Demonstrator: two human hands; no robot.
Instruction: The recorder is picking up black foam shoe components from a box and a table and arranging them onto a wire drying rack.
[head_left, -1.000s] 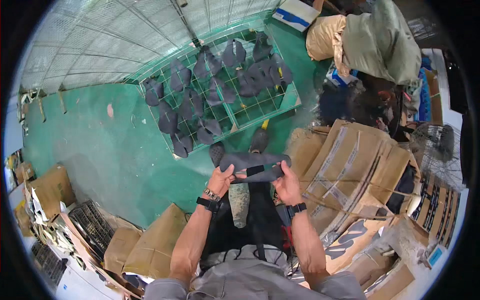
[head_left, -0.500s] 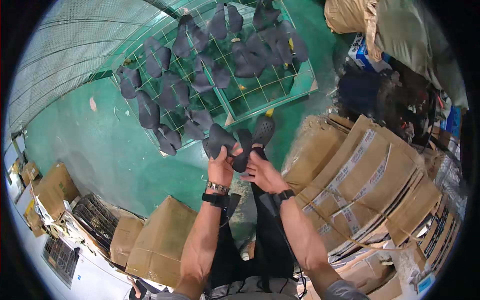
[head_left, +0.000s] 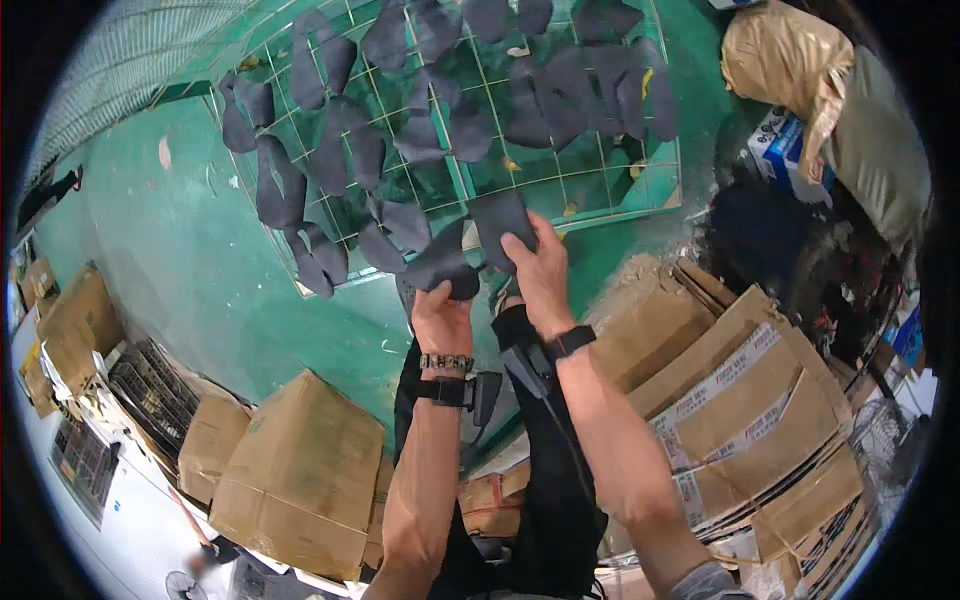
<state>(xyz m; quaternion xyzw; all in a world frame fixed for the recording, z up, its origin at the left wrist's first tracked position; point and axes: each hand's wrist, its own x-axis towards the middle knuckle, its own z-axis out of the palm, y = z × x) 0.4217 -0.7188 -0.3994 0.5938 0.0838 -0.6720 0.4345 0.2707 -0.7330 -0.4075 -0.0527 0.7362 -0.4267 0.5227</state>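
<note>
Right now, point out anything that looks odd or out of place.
On the green floor, left of the wire grid, a pale patch stands out; scrap or worn paint, I can't tell. At right, the cardboard stack looks askew, its edges uneven.

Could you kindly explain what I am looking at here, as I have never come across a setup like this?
Of course. There is no robot: these are a person's bare left hand and right hand, seen from above. The view comes from the left of two fisheye cameras worn on the head, which is why straight edges bend near the rim.

Each hand has a grip on dark grey, thin material: a rounded part in the left, a flatter part in the right. I cannot tell whether they join.

Ahead, a green wire-grid frame carries many similar dark grey pieces. Cardboard boxes stand at the left, and strapped cardboard is stacked at the right.
</note>
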